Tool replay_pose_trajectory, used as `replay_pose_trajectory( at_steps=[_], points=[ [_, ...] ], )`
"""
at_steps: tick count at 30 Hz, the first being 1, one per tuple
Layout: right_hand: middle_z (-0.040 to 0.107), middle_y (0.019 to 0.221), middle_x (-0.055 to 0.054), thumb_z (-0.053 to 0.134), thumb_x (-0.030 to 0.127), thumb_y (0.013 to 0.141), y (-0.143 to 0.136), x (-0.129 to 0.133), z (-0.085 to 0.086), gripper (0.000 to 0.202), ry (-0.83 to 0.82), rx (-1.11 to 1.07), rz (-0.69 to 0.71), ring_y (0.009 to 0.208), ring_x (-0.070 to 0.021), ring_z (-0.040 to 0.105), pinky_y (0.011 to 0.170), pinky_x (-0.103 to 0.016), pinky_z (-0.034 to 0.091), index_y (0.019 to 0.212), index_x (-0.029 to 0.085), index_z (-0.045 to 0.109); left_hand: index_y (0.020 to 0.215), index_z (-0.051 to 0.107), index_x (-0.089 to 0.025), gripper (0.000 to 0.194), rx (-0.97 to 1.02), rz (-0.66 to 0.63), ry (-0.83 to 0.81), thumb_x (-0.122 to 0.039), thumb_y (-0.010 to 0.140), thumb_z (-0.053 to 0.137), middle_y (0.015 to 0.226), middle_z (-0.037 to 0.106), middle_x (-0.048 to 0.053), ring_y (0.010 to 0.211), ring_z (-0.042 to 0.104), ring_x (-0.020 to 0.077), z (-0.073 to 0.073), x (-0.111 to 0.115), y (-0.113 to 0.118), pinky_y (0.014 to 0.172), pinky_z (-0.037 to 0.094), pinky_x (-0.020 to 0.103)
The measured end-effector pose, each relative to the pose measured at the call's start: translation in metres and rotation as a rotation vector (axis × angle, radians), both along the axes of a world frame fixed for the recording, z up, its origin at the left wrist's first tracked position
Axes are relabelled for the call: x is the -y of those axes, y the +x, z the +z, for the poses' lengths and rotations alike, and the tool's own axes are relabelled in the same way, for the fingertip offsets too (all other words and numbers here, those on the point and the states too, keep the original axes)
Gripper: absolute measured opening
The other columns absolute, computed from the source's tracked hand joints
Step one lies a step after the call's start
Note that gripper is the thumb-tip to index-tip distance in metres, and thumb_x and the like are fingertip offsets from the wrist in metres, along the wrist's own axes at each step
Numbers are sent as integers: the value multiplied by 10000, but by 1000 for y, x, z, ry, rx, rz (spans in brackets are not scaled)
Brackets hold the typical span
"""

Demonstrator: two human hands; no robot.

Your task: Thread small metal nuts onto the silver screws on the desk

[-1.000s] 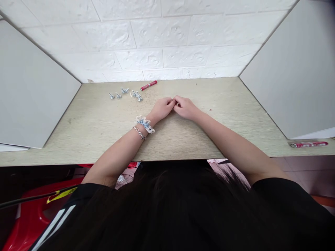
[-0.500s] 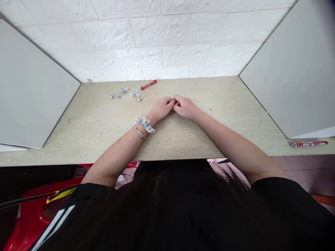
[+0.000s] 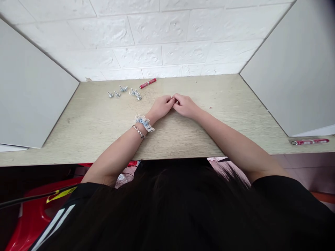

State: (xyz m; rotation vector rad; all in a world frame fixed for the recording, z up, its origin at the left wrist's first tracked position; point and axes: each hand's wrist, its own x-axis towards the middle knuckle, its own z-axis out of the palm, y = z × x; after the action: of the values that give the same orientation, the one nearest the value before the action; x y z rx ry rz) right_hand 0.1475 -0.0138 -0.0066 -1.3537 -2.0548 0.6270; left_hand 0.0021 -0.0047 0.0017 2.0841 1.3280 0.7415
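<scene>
My left hand (image 3: 161, 106) and my right hand (image 3: 186, 105) meet over the middle of the wooden tabletop (image 3: 180, 139). Both have their fingers curled in, with fingertips touching at the centre. Whatever they pinch, if anything, is hidden by the fingers. A lace-edged blue scrunchie (image 3: 144, 122) and a silver chain bracelet (image 3: 138, 131) circle my left wrist. Beyond my left hand, several metal bolts with washers (image 3: 137, 94) lie in a loose group toward the wall.
A red tube (image 3: 148, 83) lies near the white brick-pattern wall (image 3: 175, 54). Another red tube (image 3: 310, 142) rests at the right front edge. Grey panels stand on the left (image 3: 34, 87) and right (image 3: 288, 76). Below the table's left side is a red plastic chair (image 3: 28, 216).
The view has shifted very slightly. Both hands keep the same closed, touching pose, and the bolts and tubes stay where they were on the table.
</scene>
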Motion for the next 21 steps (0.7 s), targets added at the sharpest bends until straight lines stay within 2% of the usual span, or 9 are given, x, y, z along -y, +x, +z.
replay_pose_trajectory(
  at_steps=[21],
  points=[
    [571, 713, -26, 456, 167, 747, -2, 1, 3, 45, -3, -19, 6, 693, -173, 490, 685, -312, 360, 730, 208, 448, 577, 413, -190, 354, 12, 3, 17, -249, 923, 458, 571, 520, -13, 618, 476, 129, -3, -2, 0, 602, 331, 269]
  ],
)
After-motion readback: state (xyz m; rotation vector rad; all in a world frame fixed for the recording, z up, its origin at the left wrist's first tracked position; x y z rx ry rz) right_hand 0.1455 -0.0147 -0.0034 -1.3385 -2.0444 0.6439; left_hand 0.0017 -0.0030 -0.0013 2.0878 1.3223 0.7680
